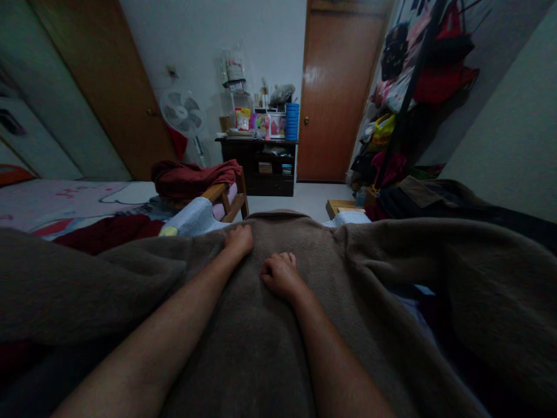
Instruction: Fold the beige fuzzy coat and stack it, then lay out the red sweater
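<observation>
Brown coat (pixel 265 342): is spreading from nine to three o'clock, collar (pixel 278 215) pointing toward twelve.
Maroon cloth (pixel 195 178): is lying over a wooden frame (pixel 216 192) at ten.
Left hand (pixel 240 238): is resting, fingers curled, on the coat at eight; cannot tell whether gripping.
Right hand (pixel 281 275): is resting likewise at six; cannot tell.

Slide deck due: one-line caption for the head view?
Left hand and right hand, both curled, on a brown fleecy garment spread with its sleeves out to either side.
</observation>
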`<state>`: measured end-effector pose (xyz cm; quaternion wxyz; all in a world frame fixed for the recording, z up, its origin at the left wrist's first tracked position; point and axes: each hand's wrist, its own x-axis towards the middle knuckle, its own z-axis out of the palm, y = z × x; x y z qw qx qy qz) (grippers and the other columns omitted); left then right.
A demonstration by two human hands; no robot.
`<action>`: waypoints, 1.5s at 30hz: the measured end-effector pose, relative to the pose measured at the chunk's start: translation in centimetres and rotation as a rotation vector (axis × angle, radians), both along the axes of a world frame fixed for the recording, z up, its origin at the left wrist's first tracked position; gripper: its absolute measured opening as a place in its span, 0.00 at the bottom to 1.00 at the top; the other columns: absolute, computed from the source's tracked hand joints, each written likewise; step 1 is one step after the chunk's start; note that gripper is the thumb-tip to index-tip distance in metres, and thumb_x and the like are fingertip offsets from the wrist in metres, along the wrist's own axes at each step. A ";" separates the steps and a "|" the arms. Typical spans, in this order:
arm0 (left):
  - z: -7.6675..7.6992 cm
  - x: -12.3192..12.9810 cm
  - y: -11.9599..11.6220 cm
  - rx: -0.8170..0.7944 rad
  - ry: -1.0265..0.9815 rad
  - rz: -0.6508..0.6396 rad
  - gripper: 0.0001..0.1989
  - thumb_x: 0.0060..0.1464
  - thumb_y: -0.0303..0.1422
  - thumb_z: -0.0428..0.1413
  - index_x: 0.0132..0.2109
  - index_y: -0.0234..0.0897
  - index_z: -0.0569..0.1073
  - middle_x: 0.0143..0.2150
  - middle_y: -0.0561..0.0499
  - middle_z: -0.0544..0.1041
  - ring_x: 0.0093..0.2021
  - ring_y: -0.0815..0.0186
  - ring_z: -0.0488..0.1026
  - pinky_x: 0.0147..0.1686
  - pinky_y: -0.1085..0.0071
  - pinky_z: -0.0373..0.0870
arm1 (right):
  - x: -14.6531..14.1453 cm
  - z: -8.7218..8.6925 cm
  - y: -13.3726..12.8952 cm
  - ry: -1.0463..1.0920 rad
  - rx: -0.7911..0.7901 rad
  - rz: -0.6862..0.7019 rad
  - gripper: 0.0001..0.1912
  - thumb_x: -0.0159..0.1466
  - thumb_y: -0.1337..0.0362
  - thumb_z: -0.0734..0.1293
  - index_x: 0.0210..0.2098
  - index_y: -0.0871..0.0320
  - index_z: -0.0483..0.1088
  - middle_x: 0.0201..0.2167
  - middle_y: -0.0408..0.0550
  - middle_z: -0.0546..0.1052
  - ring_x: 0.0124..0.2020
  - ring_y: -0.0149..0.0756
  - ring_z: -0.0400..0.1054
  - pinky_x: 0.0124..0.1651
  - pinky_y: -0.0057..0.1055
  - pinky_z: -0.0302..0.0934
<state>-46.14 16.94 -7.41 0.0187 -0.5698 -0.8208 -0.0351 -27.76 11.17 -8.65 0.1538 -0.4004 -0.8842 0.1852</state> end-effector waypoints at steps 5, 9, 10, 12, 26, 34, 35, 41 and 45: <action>-2.3 0.7 -3.0 -0.041 -0.066 0.011 0.29 0.62 0.49 0.41 0.64 0.43 0.62 0.68 0.37 0.58 0.67 0.40 0.54 0.57 0.39 0.57 | 0.0 -0.2 -0.1 0.041 0.020 -0.042 0.13 0.59 0.62 0.66 0.44 0.53 0.71 0.51 0.48 0.70 0.56 0.43 0.56 0.63 0.46 0.40; -3.5 -0.1 -4.2 -0.013 -0.067 0.047 0.34 0.60 0.55 0.39 0.69 0.48 0.54 0.71 0.38 0.51 0.70 0.41 0.46 0.62 0.36 0.43 | 0.1 -0.1 -0.1 0.059 -0.025 -0.031 0.22 0.59 0.61 0.66 0.52 0.52 0.67 0.62 0.49 0.63 0.64 0.43 0.50 0.66 0.50 0.34; -3.6 -0.3 -4.2 -0.011 -0.067 0.052 0.35 0.60 0.56 0.39 0.69 0.48 0.53 0.71 0.38 0.51 0.70 0.41 0.46 0.62 0.37 0.42 | 0.2 -0.1 -0.1 0.052 -0.039 -0.030 0.23 0.59 0.61 0.66 0.54 0.52 0.66 0.64 0.49 0.61 0.66 0.43 0.48 0.66 0.51 0.33; -3.7 -0.6 -4.2 -0.005 -0.073 0.058 0.36 0.60 0.57 0.38 0.70 0.47 0.53 0.71 0.37 0.52 0.70 0.42 0.46 0.63 0.38 0.42 | 0.2 -0.1 -0.1 0.024 -0.064 -0.030 0.26 0.59 0.58 0.67 0.57 0.52 0.65 0.67 0.50 0.57 0.68 0.44 0.45 0.67 0.52 0.31; -3.2 3.0 -10.4 -0.034 -0.066 -0.171 0.27 0.64 0.40 0.43 0.68 0.42 0.57 0.71 0.43 0.53 0.70 0.54 0.50 0.64 0.47 0.49 | 0.7 0.1 0.4 -0.080 -0.155 0.026 0.42 0.54 0.52 0.70 0.65 0.54 0.57 0.71 0.52 0.48 0.71 0.47 0.35 0.68 0.55 0.25; -3.0 3.4 -15.6 -0.090 -0.016 -0.082 0.32 0.62 0.52 0.41 0.69 0.48 0.54 0.72 0.43 0.50 0.70 0.44 0.46 0.63 0.45 0.47 | 0.7 -0.5 0.4 0.028 -0.098 -0.060 0.27 0.64 0.66 0.58 0.63 0.57 0.59 0.68 0.52 0.56 0.69 0.39 0.45 0.68 0.51 0.33; -2.9 3.5 -16.0 -0.119 -0.034 -0.046 0.33 0.61 0.54 0.41 0.69 0.49 0.53 0.72 0.42 0.49 0.70 0.41 0.45 0.63 0.43 0.47 | 0.6 -0.6 0.3 0.021 -0.070 -0.068 0.27 0.64 0.65 0.59 0.63 0.57 0.59 0.68 0.52 0.56 0.69 0.41 0.45 0.68 0.52 0.33; -2.9 4.5 -17.6 -0.041 -0.005 -0.001 0.35 0.60 0.56 0.41 0.69 0.49 0.53 0.72 0.41 0.50 0.70 0.38 0.45 0.62 0.40 0.44 | 0.4 -1.5 0.0 0.003 0.073 -0.128 0.25 0.64 0.60 0.61 0.61 0.56 0.63 0.67 0.53 0.59 0.68 0.45 0.48 0.67 0.48 0.40; -2.8 4.8 -18.0 -0.002 0.000 -0.017 0.35 0.60 0.56 0.41 0.69 0.48 0.54 0.71 0.40 0.51 0.69 0.38 0.46 0.62 0.39 0.44 | 0.7 -2.0 0.1 0.049 0.161 -0.188 0.26 0.64 0.59 0.62 0.60 0.59 0.64 0.63 0.55 0.64 0.64 0.42 0.54 0.66 0.38 0.46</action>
